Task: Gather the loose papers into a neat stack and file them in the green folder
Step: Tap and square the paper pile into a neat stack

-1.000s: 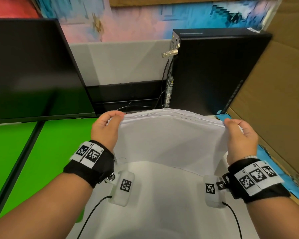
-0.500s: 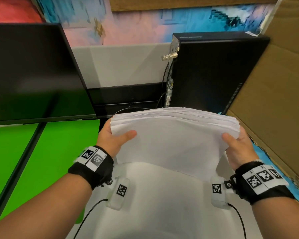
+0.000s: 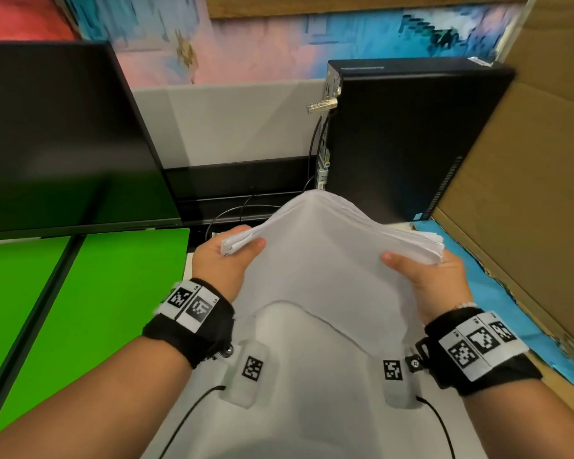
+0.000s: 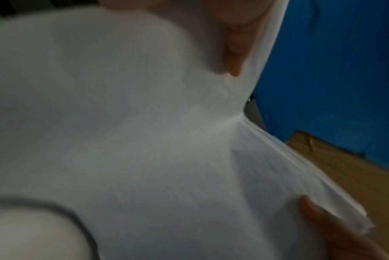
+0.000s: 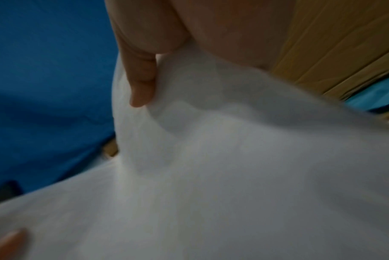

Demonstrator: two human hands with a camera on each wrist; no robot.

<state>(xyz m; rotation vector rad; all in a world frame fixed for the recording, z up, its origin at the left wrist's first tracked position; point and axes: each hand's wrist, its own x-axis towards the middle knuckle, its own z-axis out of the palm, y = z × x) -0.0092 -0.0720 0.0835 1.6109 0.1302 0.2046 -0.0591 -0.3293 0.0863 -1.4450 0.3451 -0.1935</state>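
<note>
White papers [image 3: 325,260] held in both hands above my lap, bowed upward at the far middle.

I grasp the stack at its two far corners: my left hand [image 3: 222,263] pinches the left corner, thumb on top and fingers beneath; my right hand [image 3: 434,283] pinches the right corner the same way, the sheet edges fanned slightly there. The wrist views are blurred but show the paper [image 4: 166,140] [image 5: 233,176] against the fingers. The green folder [image 3: 80,309] lies open and flat on the desk to my left, just beside the stack, below the monitor [image 3: 63,137]. A black computer [image 3: 405,137] stands behind the papers, cardboard [image 3: 527,193] to the right.
</note>
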